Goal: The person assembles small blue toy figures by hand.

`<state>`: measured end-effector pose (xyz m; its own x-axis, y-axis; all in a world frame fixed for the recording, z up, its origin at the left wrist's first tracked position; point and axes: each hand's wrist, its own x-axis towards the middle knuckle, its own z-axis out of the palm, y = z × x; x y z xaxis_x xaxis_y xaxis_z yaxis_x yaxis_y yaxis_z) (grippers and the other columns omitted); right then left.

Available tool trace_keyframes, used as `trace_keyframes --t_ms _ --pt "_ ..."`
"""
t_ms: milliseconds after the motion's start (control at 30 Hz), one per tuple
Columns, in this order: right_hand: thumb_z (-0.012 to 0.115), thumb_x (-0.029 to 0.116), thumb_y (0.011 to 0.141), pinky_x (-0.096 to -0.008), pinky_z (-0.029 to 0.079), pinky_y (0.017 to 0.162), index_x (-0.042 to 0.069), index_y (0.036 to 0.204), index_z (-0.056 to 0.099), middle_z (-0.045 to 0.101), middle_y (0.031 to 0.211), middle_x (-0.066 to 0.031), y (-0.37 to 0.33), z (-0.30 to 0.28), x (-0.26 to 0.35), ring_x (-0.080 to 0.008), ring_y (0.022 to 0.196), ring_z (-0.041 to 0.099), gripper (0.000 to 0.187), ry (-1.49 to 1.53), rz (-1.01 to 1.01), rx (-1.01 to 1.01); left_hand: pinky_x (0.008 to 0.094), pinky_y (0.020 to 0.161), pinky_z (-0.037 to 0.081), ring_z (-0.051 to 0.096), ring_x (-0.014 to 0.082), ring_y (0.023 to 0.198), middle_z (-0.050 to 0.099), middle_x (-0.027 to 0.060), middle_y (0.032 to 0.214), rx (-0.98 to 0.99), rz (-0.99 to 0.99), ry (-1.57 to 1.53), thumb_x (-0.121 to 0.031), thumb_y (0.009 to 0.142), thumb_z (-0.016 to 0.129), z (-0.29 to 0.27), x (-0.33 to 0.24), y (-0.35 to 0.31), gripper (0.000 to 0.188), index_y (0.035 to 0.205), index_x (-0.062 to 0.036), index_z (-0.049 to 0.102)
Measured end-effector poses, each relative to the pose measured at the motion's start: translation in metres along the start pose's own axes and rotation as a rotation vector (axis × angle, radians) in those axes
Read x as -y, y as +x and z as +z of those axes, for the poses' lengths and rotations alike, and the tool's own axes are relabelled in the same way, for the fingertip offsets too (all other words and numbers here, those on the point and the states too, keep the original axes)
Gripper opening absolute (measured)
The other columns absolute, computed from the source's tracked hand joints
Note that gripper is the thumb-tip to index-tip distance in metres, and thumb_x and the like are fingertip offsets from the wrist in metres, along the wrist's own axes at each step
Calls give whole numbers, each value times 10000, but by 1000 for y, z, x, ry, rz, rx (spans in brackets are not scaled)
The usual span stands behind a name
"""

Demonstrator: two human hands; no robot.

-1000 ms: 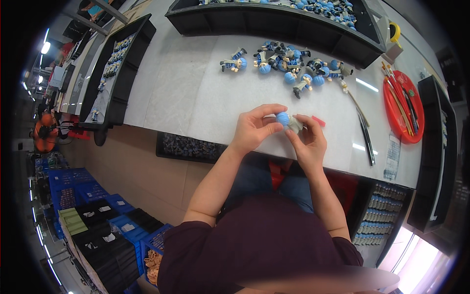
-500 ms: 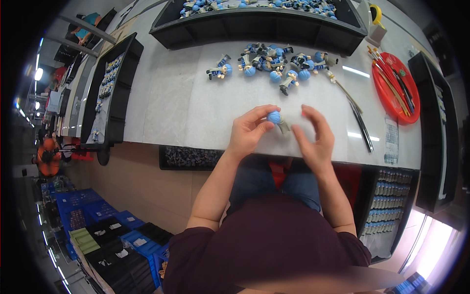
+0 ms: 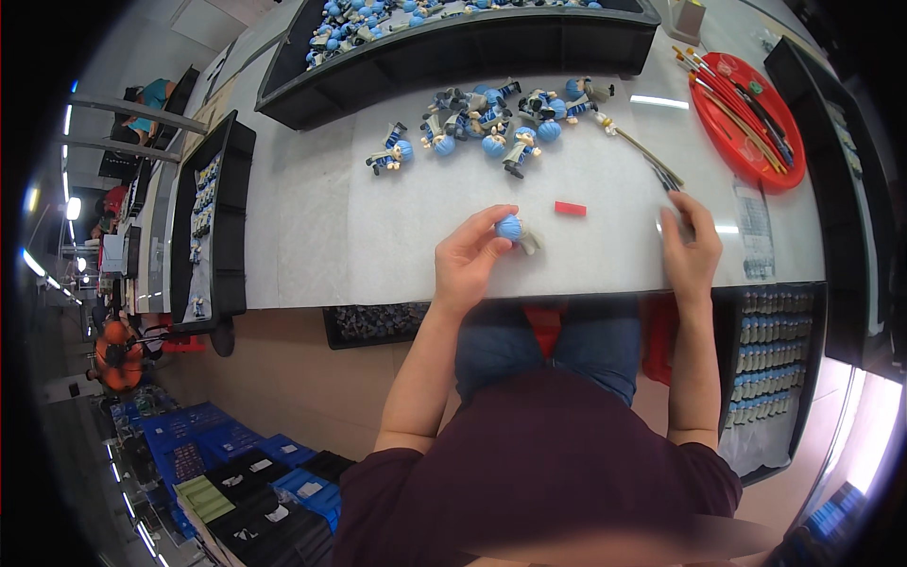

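Note:
My left hand [image 3: 465, 260] pinches a small figurine [image 3: 510, 229] with blue hair and a pale grey body between thumb and fingers, just above the white tabletop. My right hand [image 3: 692, 248] is at the right, its thumb and index finger apart beside a dark-handled brush [image 3: 667, 180]; the hand covers the handle's lower part. Between my hands lies a small red block [image 3: 570, 208]. Beyond them, a loose pile of blue-haired figurines [image 3: 472, 118] in blue and grey lies on the table [image 3: 312, 208].
A long black bin [image 3: 453, 61] full of figurines stands at the back. On the right are a red oval tray [image 3: 713, 118] of brushes and a black bin [image 3: 836, 227]. Another black tray [image 3: 236, 217] stands left. Below right, a crate holds rows of figurines [image 3: 767, 354].
My right hand has moved right, from beside the figurine to the brushes. The red block, earlier mostly hidden by its fingertips, now lies uncovered. My left hand still holds the figurine. The view has shifted.

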<state>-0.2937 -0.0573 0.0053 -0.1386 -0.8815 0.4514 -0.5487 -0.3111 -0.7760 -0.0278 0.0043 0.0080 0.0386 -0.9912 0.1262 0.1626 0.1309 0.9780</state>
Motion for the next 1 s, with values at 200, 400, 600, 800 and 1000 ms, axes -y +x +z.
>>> trace_keyframes --t_ms 200,400,600,800,1000 --pt "626 13 720 -310 451 737 -1 909 596 600 901 -130 2 44 46 -265 850 556 192 24 -349 244 277 811 481 535 158 972 530 99 1140 -11 33 3 100 786 520 -1 1 -4 345 1110 -15 551" --pt "633 45 719 -299 459 699 8 938 604 616 858 -95 1 68 44 -248 787 556 224 -80 -503 438 293 843 472 526 177 1006 525 107 1152 -52 57 -30 105 791 509 -3 3 -4 353 1122 -13 541" --pt "600 103 805 -271 477 633 0 989 583 623 832 -73 -13 65 69 -153 739 594 211 638 409 569 290 856 455 515 175 1024 527 108 1151 -75 30 -33 100 798 507 -6 5 -3 351 1131 -8 533" --pt "557 129 848 -206 498 632 -28 1063 516 604 888 -110 -12 68 72 -138 760 605 269 1073 938 661 271 854 431 515 153 1004 539 96 1134 -94 16 -37 80 800 523 -5 6 -3 339 1129 -3 531" --pt "550 124 851 -197 509 616 -27 1074 506 590 880 -96 -11 66 76 -141 756 608 273 1090 994 673 286 860 431 524 161 990 533 110 1133 -93 12 -14 39 819 523 -7 5 -2 335 1152 11 503"
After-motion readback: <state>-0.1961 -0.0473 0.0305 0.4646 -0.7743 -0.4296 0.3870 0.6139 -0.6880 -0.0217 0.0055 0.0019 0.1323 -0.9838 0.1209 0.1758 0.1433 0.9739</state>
